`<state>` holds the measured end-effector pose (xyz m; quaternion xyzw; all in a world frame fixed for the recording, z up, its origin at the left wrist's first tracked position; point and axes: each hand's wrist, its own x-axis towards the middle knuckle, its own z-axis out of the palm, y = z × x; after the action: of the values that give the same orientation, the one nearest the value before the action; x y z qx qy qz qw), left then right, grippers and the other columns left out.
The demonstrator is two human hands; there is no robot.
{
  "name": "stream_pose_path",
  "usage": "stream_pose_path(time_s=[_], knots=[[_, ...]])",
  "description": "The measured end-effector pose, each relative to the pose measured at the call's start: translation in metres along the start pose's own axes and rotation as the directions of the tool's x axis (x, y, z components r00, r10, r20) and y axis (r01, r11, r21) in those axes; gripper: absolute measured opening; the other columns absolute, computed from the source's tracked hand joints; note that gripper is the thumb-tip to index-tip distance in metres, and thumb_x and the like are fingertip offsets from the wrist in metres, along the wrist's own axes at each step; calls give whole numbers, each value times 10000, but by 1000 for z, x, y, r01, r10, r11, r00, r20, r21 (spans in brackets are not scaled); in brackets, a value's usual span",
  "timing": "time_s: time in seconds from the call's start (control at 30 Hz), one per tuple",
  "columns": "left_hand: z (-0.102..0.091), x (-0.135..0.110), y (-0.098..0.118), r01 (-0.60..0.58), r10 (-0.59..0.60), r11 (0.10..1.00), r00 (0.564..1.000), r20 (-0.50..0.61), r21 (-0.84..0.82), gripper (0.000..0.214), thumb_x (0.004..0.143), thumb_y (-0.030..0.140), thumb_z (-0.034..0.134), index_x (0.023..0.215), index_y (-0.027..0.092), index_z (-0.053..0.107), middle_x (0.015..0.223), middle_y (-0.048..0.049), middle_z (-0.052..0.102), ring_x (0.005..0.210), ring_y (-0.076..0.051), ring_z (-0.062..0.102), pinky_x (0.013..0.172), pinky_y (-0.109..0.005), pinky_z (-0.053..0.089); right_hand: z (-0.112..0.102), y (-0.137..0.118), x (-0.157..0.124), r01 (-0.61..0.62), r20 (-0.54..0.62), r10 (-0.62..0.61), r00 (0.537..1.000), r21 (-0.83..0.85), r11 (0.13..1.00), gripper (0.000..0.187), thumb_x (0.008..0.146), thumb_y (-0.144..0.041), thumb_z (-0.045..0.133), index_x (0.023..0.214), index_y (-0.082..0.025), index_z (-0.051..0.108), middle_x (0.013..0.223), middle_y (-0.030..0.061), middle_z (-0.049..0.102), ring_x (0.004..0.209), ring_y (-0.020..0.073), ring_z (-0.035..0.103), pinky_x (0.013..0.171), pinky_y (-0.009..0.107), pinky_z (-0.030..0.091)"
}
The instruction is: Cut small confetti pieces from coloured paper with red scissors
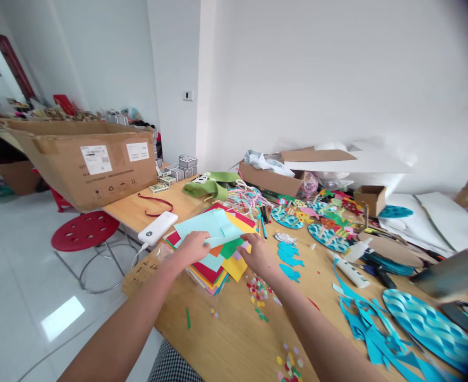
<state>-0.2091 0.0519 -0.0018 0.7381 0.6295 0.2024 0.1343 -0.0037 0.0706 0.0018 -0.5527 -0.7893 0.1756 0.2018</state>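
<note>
My left hand (193, 248) grips the near edge of a light blue sheet (202, 224) that lies on top of a stack of coloured paper (234, 265) on the wooden table (230, 339). Its fingers are curled under that sheet. My right hand (259, 254) rests on the same stack, fingers spread flat over the green and yellow sheets just right of the left hand. Small paper confetti (258, 294) lies on the table in front of the stack.
A white power bank (157, 227) lies left of the stack. A big cardboard box (83, 159) stands at the far left, above a red stool (85, 231). To the right lie blue paper cut-outs (289, 257), a glue bottle (349, 269), decorated paper plates (431, 326) and blue scraps.
</note>
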Motion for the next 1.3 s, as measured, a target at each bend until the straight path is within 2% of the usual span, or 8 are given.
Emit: stream_pose_path(time_s=[0.17,0.33,0.47,0.63,0.83,0.97,1.17,1.3], knots=[[-6,7,-12,37,-44,991,998,-47,-131,168,707,226,477,754,145,616,675,-14,601,659,-144,521,605,-220,369,6,-10,14,228,-59,-240,969,-165,960,680,633,-231,680,1259,-162,422,1311,112,421,1212,285,310,997,405,272],[-10,8,-17,27,-49,970,995,-85,-240,188,689,268,489,705,132,618,608,9,551,593,-132,476,539,-213,343,3,-15,35,246,-124,-296,947,-312,918,558,700,-114,527,1247,-98,412,1252,161,431,1151,314,324,956,433,267],[-21,9,-17,7,-41,953,993,-107,-304,199,681,287,499,700,131,620,590,10,531,578,-134,462,507,-212,332,-3,-16,54,322,-42,-371,928,-410,853,661,661,-33,501,1298,-157,376,1300,100,433,1197,290,286,1005,449,174],[-36,10,-12,-9,-17,941,997,-75,-338,220,677,318,518,706,135,636,521,26,491,473,-109,404,437,-204,286,-11,-28,78,394,65,-420,905,-499,772,506,722,-107,536,1216,-204,484,1145,99,580,1174,310,326,1000,548,44],[-48,16,-13,-14,-7,944,998,-64,-330,240,685,339,534,762,149,659,469,42,468,434,-99,383,424,-205,277,-19,-43,99,499,225,-454,862,-531,685,349,741,-210,641,1085,-225,584,1070,71,606,1097,292,443,936,502,305],[-52,23,-21,-62,27,929,995,-100,-366,322,683,346,567,926,153,654,712,-19,633,631,-157,545,550,-231,404,-18,-44,109,501,286,-414,864,-566,655,280,865,-273,515,1119,-155,520,1119,72,555,942,195,572,785,390,485],[-65,20,-39,-108,-19,777,981,-195,-621,769,652,383,650,1315,171,321,1205,-126,529,1000,-201,548,837,-327,435,-19,-44,120,466,251,-399,882,-589,660,278,875,-271,498,1131,-162,510,1139,73,544,932,183,576,778,379,492],[-64,17,-49,-75,-21,856,983,-180,-512,562,612,403,666,1090,126,563,995,-98,637,922,-229,569,793,-321,445,-21,-47,120,458,205,-421,884,-562,688,193,849,-271,535,983,-152,606,988,75,618,923,218,570,841,426,433]])
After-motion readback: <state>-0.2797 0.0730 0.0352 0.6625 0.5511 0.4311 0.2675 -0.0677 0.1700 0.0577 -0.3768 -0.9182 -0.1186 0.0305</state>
